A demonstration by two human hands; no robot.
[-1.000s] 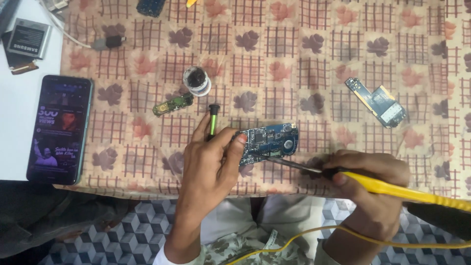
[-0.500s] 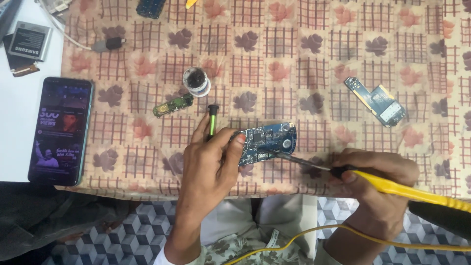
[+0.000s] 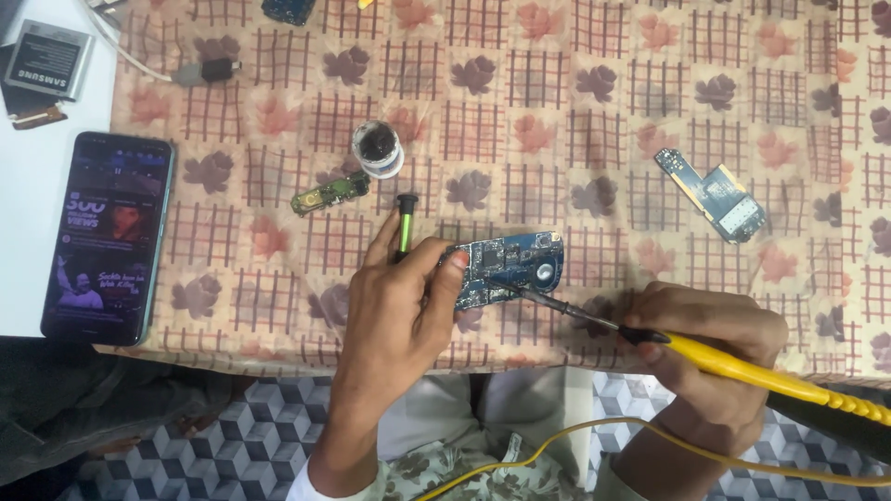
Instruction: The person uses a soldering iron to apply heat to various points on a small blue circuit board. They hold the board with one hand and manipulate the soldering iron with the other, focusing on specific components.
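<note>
Patterned cloth [image 3: 575,111] over table. Left hand [image 3: 394,311] clamped on blue board [image 3: 506,269], steadying it flat, green tool [image 3: 405,227] tucked between fingers. Right hand [image 3: 710,357] gripping yellow iron [image 3: 742,369], tip touching board. Beyond: flux pot [image 3: 378,148], spare board [image 3: 719,195], phone [image 3: 107,237].

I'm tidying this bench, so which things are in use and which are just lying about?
In use: left hand, green tool, blue circuit board, right hand, yellow soldering iron.
Lying about: phone, small round pot, green board strip, second blue board, battery.
</note>
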